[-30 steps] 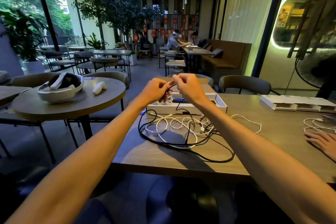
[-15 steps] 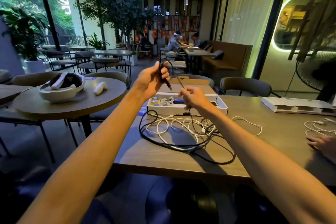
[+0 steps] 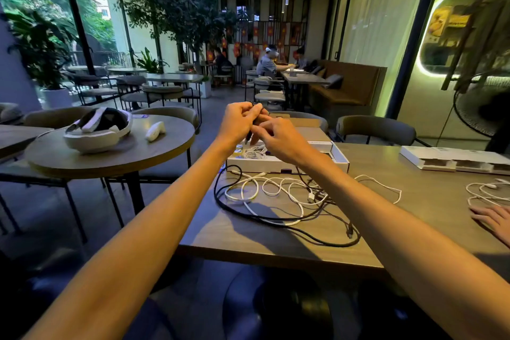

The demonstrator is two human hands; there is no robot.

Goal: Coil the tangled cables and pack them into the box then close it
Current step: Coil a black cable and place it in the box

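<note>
Above the open white box [image 3: 278, 165], my left hand [image 3: 239, 122] grips a small bundle of black cable, fingers curled round it. My right hand [image 3: 278, 137] is just right of it and pinches the same black cable. That black cable [image 3: 276, 219] trails down to the wooden table [image 3: 248, 237] and loops through a tangle of white cables [image 3: 278, 188] in front of the box. A coiled white cable [image 3: 255, 152] lies inside the box at its left end.
Another person's hand [image 3: 494, 219] rests at the table's right edge beside more white cable [image 3: 481, 190]. A flat white box [image 3: 452, 159] lies at the back right. A round table [image 3: 110, 152] with a headset [image 3: 98, 130] stands left. Chairs [image 3: 375, 130] stand behind the table.
My hands moved apart, the left lifting the black cable, then came together again above the box. More black cable is now gathered in my left hand.
</note>
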